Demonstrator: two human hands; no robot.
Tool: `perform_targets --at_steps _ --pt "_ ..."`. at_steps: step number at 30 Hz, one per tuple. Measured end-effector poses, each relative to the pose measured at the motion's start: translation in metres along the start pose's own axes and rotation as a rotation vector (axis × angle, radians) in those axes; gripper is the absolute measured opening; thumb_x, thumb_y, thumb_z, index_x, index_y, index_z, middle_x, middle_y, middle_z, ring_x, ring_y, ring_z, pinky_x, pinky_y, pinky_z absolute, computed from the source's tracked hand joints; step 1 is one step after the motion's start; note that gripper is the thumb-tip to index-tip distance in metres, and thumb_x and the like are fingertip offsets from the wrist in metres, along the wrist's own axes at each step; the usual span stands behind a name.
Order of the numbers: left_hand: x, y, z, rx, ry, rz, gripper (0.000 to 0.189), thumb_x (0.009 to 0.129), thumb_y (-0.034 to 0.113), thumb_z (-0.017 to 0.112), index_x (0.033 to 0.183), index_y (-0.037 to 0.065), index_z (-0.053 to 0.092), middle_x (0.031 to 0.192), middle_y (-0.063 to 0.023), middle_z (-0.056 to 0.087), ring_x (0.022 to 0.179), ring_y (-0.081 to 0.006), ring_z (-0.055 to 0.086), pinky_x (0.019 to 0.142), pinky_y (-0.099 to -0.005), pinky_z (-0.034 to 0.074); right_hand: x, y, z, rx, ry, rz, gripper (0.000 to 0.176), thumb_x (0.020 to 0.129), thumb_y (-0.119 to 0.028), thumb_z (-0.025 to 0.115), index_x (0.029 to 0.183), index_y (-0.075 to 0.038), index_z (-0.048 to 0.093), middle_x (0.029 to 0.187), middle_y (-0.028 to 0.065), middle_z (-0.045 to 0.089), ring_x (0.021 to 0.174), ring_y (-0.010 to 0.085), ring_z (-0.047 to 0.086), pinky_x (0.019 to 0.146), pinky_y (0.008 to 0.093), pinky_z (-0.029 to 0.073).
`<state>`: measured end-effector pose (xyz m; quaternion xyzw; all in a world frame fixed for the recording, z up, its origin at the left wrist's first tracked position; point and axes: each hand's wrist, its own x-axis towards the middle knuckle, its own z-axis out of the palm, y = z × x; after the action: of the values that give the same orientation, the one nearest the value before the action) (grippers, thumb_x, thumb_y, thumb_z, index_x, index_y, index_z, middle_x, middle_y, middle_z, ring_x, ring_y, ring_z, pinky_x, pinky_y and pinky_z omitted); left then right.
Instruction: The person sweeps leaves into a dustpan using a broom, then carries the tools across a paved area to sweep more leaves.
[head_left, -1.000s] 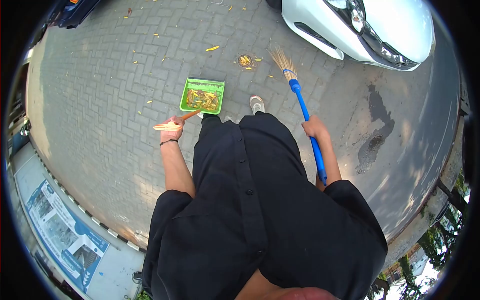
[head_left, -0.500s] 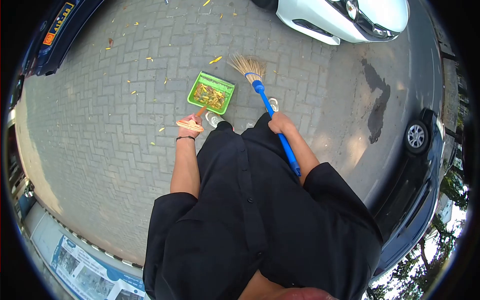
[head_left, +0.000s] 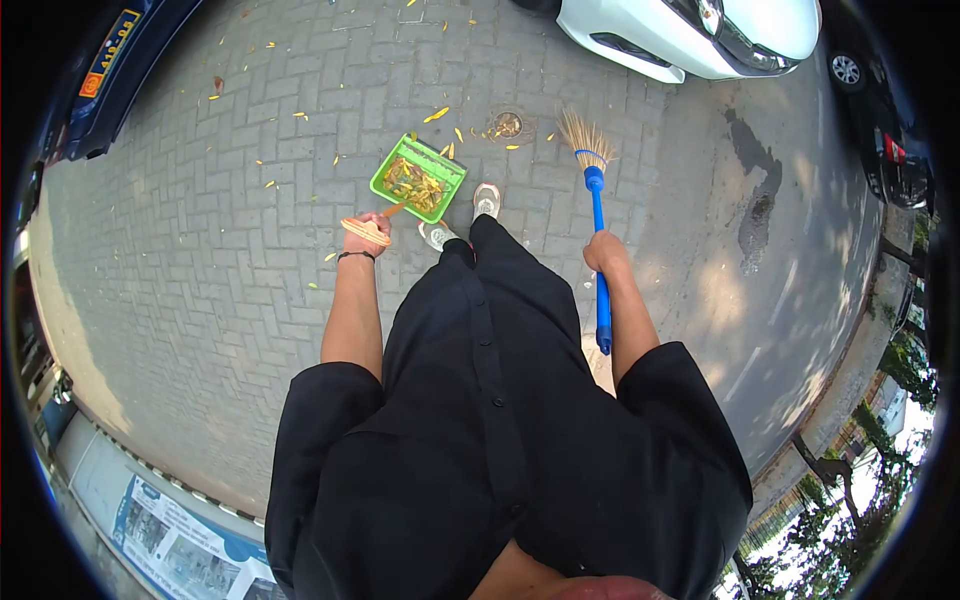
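Observation:
My left hand (head_left: 367, 232) is closed on the handle of a green dustpan (head_left: 455, 180), which holds many yellow and brown leaves (head_left: 412, 186). My right hand (head_left: 606, 252) grips the blue handle of a broom (head_left: 597, 205). The broom's straw bristles (head_left: 585, 135) point away from me, to the right of the dustpan. Several yellow leaves lie on the paving just beyond the dustpan, near a small round cover (head_left: 508, 125).
Grey paving (head_left: 250, 220) spreads around my feet, with scattered yellow leaves. A white car (head_left: 640, 45) stands ahead on the right, a dark blue vehicle (head_left: 130, 75) at the upper left. A black car (head_left: 885, 130) is on the road at the right.
The broom and my right hand have swung right, away from the dustpan, uncovering the round cover. My right foot has shifted left, beside the dustpan. The black car has moved farther up the road.

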<state>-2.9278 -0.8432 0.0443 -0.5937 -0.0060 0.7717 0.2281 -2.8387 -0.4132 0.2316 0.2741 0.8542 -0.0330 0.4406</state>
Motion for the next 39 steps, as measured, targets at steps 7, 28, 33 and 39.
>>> perform_targets --at_steps 7,28,33,39 --pt "-0.013 -0.002 0.006 -0.009 0.049 -0.048 0.019 0.085 0.007 0.043 0.092 -0.01 0.038 0.068 -0.0135 0.046 0.053 -0.0197 0.05 0.05 -0.0283 0.05 -0.011 -0.062 0.009 -0.128 -0.148 -0.259 0.021 0.072 -0.007 0.055 0.088 0.004 0.064 0.089 0.0236 0.063 0.085 0.0343 0.063 0.071 0.0398 0.052" --pt "-0.01 -0.005 0.028 -0.026 0.117 0.088 0.02 0.087 0.01 0.042 0.102 -0.001 0.035 0.08 -0.0184 0.046 0.055 -0.0203 0.05 0.048 -0.0277 0.049 0.005 -0.052 -0.015 -0.278 -0.09 -0.198 0.027 0.08 -0.007 0.05 0.1 0.009 0.059 0.095 0.0239 0.062 0.09 0.0312 0.063 0.072 0.0404 0.053" --pt "0.004 0.006 0.018 -0.085 0.136 0.065 0.024 0.086 0.012 0.043 0.106 0.001 0.036 0.09 -0.0191 0.044 0.056 -0.0189 0.048 0.048 -0.0268 0.047 -0.015 -0.024 -0.083 -0.293 -0.227 -0.215 0.036 0.081 -0.011 0.05 0.109 0.013 0.053 0.1 0.0242 0.061 0.093 0.0309 0.062 0.069 0.0413 0.053" --pt "-0.013 -0.006 0.025 -0.051 0.076 0.076 0.016 0.086 0.01 0.042 0.096 0.0 0.035 0.074 -0.0162 0.046 0.055 -0.0211 0.05 0.051 -0.0304 0.051 0.019 -0.053 -0.023 -0.379 -0.049 -0.049 0.03 0.082 -0.011 0.049 0.105 0.006 0.059 0.097 0.0217 0.062 0.092 0.0318 0.062 0.071 0.0392 0.053"
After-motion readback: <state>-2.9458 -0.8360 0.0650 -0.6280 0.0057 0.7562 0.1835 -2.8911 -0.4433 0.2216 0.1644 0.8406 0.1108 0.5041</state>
